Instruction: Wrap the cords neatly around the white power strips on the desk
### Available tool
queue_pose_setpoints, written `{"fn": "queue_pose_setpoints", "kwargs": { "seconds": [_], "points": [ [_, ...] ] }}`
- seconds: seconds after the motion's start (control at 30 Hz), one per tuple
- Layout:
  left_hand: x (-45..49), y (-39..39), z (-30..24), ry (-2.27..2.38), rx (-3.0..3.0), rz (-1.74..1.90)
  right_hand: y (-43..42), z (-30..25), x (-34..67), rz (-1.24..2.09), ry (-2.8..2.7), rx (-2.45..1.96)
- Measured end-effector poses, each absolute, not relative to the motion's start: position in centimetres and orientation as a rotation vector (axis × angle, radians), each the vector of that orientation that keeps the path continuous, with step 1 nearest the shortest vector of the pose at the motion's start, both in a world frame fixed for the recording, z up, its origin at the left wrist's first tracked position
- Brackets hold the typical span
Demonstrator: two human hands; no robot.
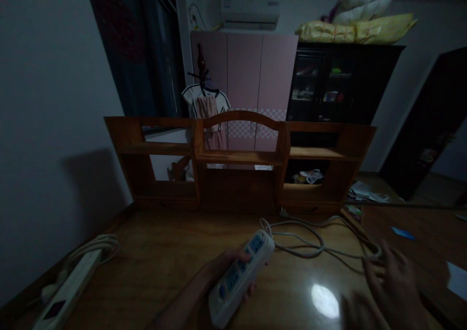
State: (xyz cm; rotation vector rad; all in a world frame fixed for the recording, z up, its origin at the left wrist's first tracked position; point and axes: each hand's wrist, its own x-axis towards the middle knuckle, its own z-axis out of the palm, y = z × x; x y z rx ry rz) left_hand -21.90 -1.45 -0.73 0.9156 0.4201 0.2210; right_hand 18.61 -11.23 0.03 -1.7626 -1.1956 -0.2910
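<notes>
My left hand (pixel 222 271) grips a white power strip (pixel 242 276) just above the wooden desk (pixel 164 262), fingers wrapped round its body. Its white cable (pixel 310 245) loops across the desk to the right. My right hand (pixel 392 284) reaches toward the far end of that cable at the desk's right edge; its fingers are spread and blurred by motion, touching or just short of the cord.
A second power strip (pixel 69 286) with its coiled cord lies at the desk's left edge by the wall. A wooden shelf unit (pixel 239 160) stands along the back of the desk. Behind are a pink wardrobe (pixel 251 77) and a dark cabinet (pixel 328 82).
</notes>
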Motion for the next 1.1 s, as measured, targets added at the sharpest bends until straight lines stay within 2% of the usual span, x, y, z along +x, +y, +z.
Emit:
{"fn": "queue_pose_setpoints", "kwargs": {
  "seconds": [0.07, 0.27, 0.5, 0.63, 0.77, 0.97, 1.1],
  "points": [
    [-21.7, -1.7, -1.0, 0.429, 0.949, 0.182, -11.6, 1.5, 15.4, -0.339, -1.355, -1.746],
    [-21.2, -2.4, 0.0, 0.504, 1.176, 0.033, -10.7, 5.5, 5.3, 0.052, -1.999, -1.301],
    [-21.1, -3.6, 2.5, 0.545, 1.292, -0.049, -5.7, 8.3, 2.6, 0.169, -2.301, -1.039],
    [-21.1, -4.1, 3.3, 0.492, 1.270, -0.019, -2.9, 8.8, 3.4, 0.122, -2.414, -1.158],
    [-21.0, -4.9, 4.5, 0.447, 1.362, 0.012, -1.0, 9.1, 3.7, -0.061, -2.434, -1.361],
    [-20.6, -4.5, 4.9, 0.509, 1.379, 0.323, 1.0, 11.5, 4.6, -0.334, -2.175, -1.659],
    [-21.1, -3.2, 4.7, 0.605, 1.385, 0.450, 0.2, 13.6, 4.9, -0.324, -2.121, -1.766]
  ]
}}
